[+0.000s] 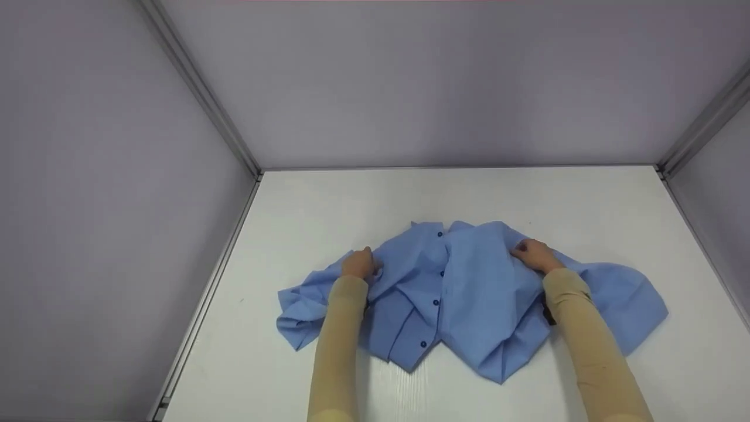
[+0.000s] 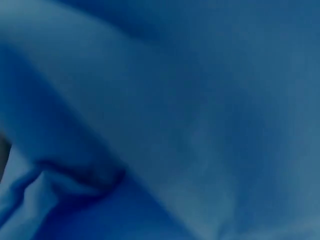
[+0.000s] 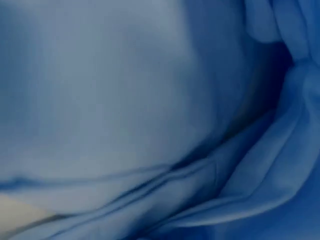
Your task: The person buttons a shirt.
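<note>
A blue button-up shirt lies rumpled across the white table, its dark buttons running down the front and its sleeves spread to both sides. My left hand pinches the cloth near the shoulder on the left. On the other side, my right hand grips a fold of the shirt near the right shoulder. Blue fabric fills the left wrist view, with a crease at lower left. In the right wrist view, bunched folds of cloth hang around a dark gap, and neither wrist view shows fingers.
The white tabletop surrounds the shirt. Pale panels rise at the back and left, meeting at metal frame strips. Another panel stands on the right.
</note>
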Tool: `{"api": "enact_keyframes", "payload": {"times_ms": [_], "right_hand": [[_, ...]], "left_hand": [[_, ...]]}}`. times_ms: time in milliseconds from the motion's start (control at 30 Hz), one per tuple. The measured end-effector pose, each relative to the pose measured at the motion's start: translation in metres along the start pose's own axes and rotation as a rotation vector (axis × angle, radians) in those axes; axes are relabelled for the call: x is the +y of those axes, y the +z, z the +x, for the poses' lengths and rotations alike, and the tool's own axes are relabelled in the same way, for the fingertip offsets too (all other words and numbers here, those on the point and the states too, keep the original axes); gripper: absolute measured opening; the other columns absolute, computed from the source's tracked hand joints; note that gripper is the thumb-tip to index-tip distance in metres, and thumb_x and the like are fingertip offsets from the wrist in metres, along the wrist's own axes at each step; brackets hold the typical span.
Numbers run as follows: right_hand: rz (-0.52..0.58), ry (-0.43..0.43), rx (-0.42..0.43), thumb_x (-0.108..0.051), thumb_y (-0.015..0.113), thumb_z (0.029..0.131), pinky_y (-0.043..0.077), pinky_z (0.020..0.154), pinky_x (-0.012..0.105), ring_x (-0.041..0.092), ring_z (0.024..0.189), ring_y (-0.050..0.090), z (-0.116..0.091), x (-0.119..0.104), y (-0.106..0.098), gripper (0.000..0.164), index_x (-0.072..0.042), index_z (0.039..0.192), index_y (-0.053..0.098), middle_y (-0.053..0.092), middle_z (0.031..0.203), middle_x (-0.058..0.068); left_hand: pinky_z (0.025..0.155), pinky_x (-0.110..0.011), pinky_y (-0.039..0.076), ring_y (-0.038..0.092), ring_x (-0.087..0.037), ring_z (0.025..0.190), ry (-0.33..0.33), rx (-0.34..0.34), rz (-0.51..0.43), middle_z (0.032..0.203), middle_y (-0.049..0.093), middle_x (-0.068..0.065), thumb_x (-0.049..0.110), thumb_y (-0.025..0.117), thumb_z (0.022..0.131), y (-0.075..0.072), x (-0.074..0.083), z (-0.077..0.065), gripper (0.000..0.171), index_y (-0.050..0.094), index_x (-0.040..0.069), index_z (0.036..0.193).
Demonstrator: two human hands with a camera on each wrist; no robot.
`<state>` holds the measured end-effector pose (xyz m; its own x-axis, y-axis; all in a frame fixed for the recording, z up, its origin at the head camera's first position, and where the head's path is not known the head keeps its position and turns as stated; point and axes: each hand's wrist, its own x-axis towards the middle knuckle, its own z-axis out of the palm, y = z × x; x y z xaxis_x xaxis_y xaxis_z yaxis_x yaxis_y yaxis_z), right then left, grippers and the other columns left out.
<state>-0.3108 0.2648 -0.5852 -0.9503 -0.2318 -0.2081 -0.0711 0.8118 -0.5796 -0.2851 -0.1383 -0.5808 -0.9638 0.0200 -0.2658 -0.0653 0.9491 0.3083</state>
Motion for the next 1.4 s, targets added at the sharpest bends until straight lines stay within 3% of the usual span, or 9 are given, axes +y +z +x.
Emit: {"api": "enact_keyframes", "payload": {"times_ms": [133, 333, 533, 767, 933, 1067, 1200, 1300, 1400], "right_hand": [[-0.043, -0.042, 0.015, -0.022, 0.048, 0.089, 0.036, 0.079, 0.054, 0.046, 0.095, 0.046, 0.004, -0.007, 0.007, 0.040, 0.014, 0.107, 0.048, 0.049, 0.101, 0.032], [-0.062, 0.149, 0.042, -0.034, 0.052, 0.086, 0.017, 0.082, 0.070, 0.055, 0.115, 0.018, 0.004, -0.006, 0.004, 0.077, 0.008, 0.136, 0.012, 0.021, 0.129, 0.038], [-0.066, 0.205, 0.192, -0.015, 0.045, 0.087, 0.022, 0.076, 0.065, 0.049, 0.102, 0.041, -0.001, -0.005, -0.007, 0.044, 0.013, 0.121, 0.038, 0.043, 0.115, 0.035], [0.054, -0.036, 0.548, -0.007, 0.043, 0.085, 0.024, 0.078, 0.056, 0.041, 0.088, 0.047, -0.010, -0.030, -0.042, 0.021, 0.009, 0.097, 0.049, 0.051, 0.097, 0.028], [0.100, -0.274, 0.530, 0.001, 0.050, 0.073, 0.032, 0.073, 0.043, 0.027, 0.074, 0.045, -0.031, -0.033, -0.059, 0.005, 0.003, 0.078, 0.050, 0.051, 0.082, 0.017], [0.155, -0.353, 0.336, 0.008, 0.049, 0.069, 0.034, 0.059, 0.027, 0.014, 0.061, 0.041, -0.047, -0.028, -0.047, 0.010, -0.002, 0.070, 0.050, 0.051, 0.070, 0.006], [0.195, -0.267, 0.151, -0.002, 0.046, 0.081, 0.035, 0.060, 0.029, 0.014, 0.060, 0.042, -0.053, -0.028, -0.027, 0.011, -0.003, 0.073, 0.052, 0.049, 0.068, 0.004], [0.216, -0.129, -0.012, -0.027, 0.036, 0.094, 0.039, 0.073, 0.039, 0.027, 0.077, 0.052, -0.051, -0.031, -0.014, 0.039, 0.005, 0.090, 0.057, 0.056, 0.085, 0.017], [0.222, -0.020, -0.141, -0.045, 0.028, 0.094, 0.036, 0.083, 0.045, 0.033, 0.092, 0.051, -0.048, -0.031, -0.005, 0.062, 0.009, 0.103, 0.055, 0.055, 0.101, 0.022]], "left_hand": [[0.061, -0.038, 0.046, 0.058, -0.024, 0.069, 0.001, 0.072, 0.001, 0.078, 0.061, -0.010, 0.018, 0.052, 0.088, 0.001, -0.001, 0.005, 0.012, 0.055, 0.006, 0.090], [0.061, -0.043, 0.044, 0.058, -0.032, 0.071, 0.099, 0.310, -0.167, 0.075, 0.058, -0.015, 0.014, 0.041, 0.093, -0.010, 0.007, 0.013, 0.013, 0.049, 0.004, 0.090], [0.057, -0.041, 0.042, 0.052, -0.027, 0.061, 0.280, 0.397, -0.331, 0.067, 0.051, -0.014, 0.008, 0.036, 0.094, -0.033, 0.022, 0.014, 0.007, 0.039, 0.002, 0.091], [0.070, -0.037, 0.040, 0.047, -0.024, 0.076, 0.472, 0.471, -0.345, 0.081, 0.047, -0.011, 0.004, 0.043, 0.089, -0.066, 0.020, -0.002, 0.004, 0.044, 0.001, 0.089], [0.065, -0.037, 0.035, 0.035, -0.023, 0.078, 0.574, 0.522, -0.065, 0.087, 0.037, -0.008, 0.008, 0.059, 0.073, -0.076, 0.002, -0.024, 0.007, 0.060, 0.003, 0.078], [0.072, -0.040, 0.034, 0.040, -0.023, 0.094, 0.651, 0.397, 0.102, 0.102, 0.045, -0.006, 0.015, 0.063, 0.065, -0.068, -0.007, -0.037, 0.007, 0.063, 0.008, 0.063], [0.079, -0.037, 0.039, 0.052, -0.019, 0.087, 0.687, 0.180, 0.061, 0.101, 0.057, -0.004, 0.021, 0.062, 0.070, -0.051, -0.004, -0.043, 0.023, 0.056, 0.009, 0.052], [0.058, -0.028, 0.042, 0.049, -0.013, 0.055, 0.593, 0.037, 0.010, 0.066, 0.056, 0.000, 0.031, 0.053, 0.084, -0.039, 0.004, -0.044, 0.041, 0.047, 0.011, 0.048], [0.047, -0.026, 0.034, 0.038, -0.011, 0.046, 0.458, -0.060, -0.009, 0.051, 0.040, 0.004, 0.042, 0.042, 0.090, -0.027, 0.011, -0.043, 0.046, 0.044, 0.013, 0.054]]}}
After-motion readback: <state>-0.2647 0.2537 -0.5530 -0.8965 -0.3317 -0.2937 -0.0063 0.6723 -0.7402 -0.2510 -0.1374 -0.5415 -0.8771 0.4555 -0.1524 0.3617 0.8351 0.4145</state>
